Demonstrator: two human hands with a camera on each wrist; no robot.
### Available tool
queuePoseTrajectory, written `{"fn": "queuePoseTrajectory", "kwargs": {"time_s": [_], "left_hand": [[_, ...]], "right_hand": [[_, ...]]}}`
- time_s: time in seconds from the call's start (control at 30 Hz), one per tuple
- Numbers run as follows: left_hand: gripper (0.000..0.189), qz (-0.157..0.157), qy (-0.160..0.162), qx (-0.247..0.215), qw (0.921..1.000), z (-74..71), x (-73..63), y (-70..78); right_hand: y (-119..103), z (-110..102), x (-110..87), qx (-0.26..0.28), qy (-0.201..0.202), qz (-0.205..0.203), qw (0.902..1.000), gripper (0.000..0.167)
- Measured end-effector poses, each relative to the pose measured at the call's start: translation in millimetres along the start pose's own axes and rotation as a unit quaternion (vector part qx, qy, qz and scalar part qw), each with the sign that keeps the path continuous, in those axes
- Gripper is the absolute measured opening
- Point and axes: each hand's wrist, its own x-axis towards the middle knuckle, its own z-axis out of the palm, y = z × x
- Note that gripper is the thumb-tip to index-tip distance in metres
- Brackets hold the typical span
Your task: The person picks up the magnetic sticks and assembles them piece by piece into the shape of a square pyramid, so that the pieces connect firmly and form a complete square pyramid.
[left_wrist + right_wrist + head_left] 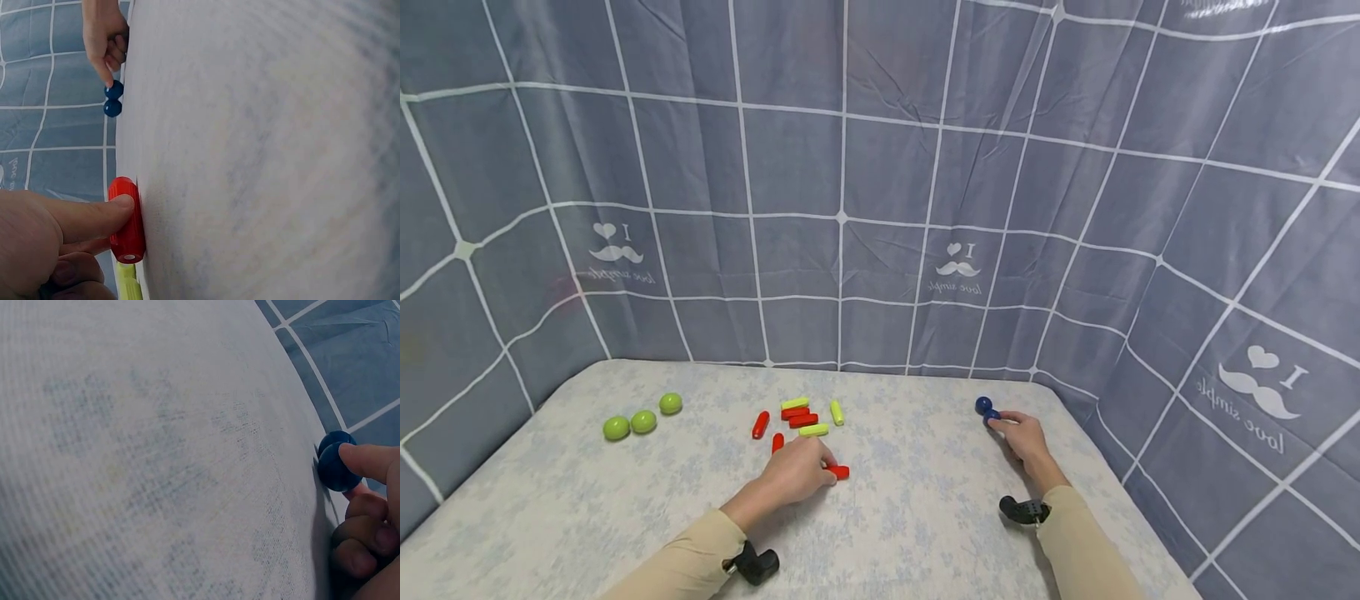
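My left hand (796, 472) pinches a short, ribbed red stick (128, 220) between thumb and fingers, low over the tablecloth. A pale round spot marks the end of that stick in the left wrist view. On the right side of the table, my right hand (1024, 437) pinches the nearer of two shiny dark blue balls (338, 472) between thumb and finger. The other blue ball (983, 405) sits against it on the far side. Just beyond my left hand lie several more red sticks (761, 424) and three yellow-green sticks (813, 431).
Three green balls (643, 422) rest at the table's left. A pale flower-patterned cloth (910, 500) covers the table. Grey-blue curtains (880, 183) with white lines rise along its back and sides. Dark wrist mounts (1024, 510) sit on both sleeves.
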Motion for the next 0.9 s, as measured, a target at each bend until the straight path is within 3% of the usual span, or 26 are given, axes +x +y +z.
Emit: {"fn": "queuePoseTrajectory", "kwargs": {"time_s": [0.37,0.9], "left_hand": [[0.01,0.007,-0.01,-0.005,0.9999,-0.6,-0.2,3.0],[0.009,0.005,0.002,0.024,0.9997,1.7,1.4,2.8]], "right_hand": [[-7.0,0.7,-13.0,-0.035,-0.005,-0.016,0.9992,0.045],[-18.0,17.1,-30.3,-0.061,-0.042,-0.078,0.9942,0.042]]}}
